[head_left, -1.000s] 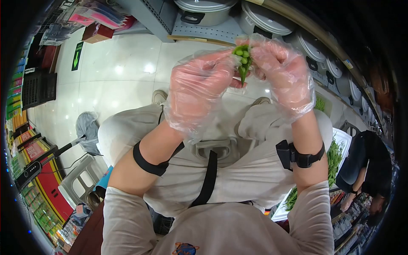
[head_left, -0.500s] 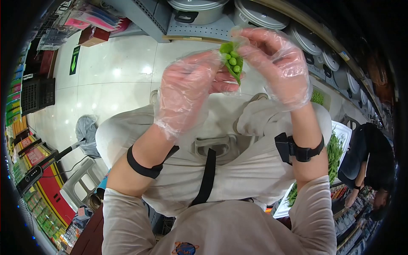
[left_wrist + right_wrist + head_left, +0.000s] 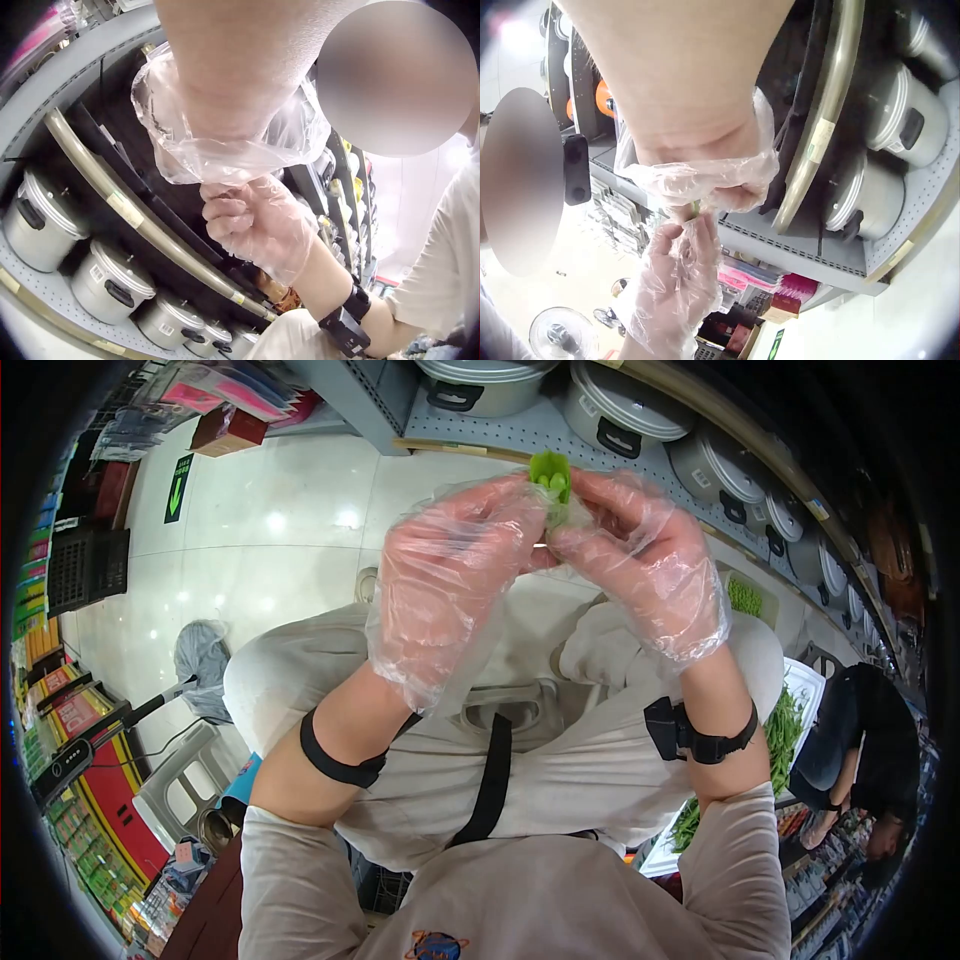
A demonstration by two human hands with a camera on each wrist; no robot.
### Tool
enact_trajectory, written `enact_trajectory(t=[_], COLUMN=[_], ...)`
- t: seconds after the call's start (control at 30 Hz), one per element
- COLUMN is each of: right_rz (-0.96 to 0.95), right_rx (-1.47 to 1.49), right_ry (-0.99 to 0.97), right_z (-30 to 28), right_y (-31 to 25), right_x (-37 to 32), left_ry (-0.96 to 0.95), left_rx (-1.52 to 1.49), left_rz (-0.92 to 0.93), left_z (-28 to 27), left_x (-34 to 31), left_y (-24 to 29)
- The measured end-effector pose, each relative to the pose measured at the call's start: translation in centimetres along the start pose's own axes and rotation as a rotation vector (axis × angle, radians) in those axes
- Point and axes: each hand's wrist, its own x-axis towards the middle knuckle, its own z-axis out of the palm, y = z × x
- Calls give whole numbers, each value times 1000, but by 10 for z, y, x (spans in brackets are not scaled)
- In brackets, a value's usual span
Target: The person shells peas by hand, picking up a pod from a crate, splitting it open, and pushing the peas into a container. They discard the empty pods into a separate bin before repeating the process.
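Peas (image 3: 551, 482) sit in a split green pod (image 3: 549, 461) between the left hand (image 3: 458, 555) and the right hand (image 3: 648, 565); each grip is narrow, with fingers pinching the pod. Silver pots (image 3: 622, 412) stand on a shelf (image 3: 500, 430) nearby.

right hand (image 3: 259, 225): gloved, fingers curled | plastic cuff (image 3: 221, 159): round left forearm (image 3: 232, 67) | pots (image 3: 112, 283): lidded

A bright green pea pod (image 3: 549, 468), split open, with paler green peas (image 3: 553, 483) showing inside — it is pinched between the fingertips of the left hand (image 3: 455, 565) and right hand (image 3: 650, 565), its wide open end pointing away from the person's body, its lower part mostly hidden by fingers
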Motion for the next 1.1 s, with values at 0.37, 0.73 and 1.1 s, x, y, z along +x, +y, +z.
enact_trajectory(t=[0.37,0.73,1.1], right_rz=[-116,38,-492], right_rx=[9,247,-480], right_ry=[-29,-150,9], right_z=[-5,-17,-20], right_y=[2,-3,-19], right_x=[2,3,1], left_ry=[62,-16,53], left_rx=[-30,-94,-17], left_rz=[7,-52,-51], left_z=[3,-2,1], left_x=[2,-1,-5], left_y=[-9,-1,-5])
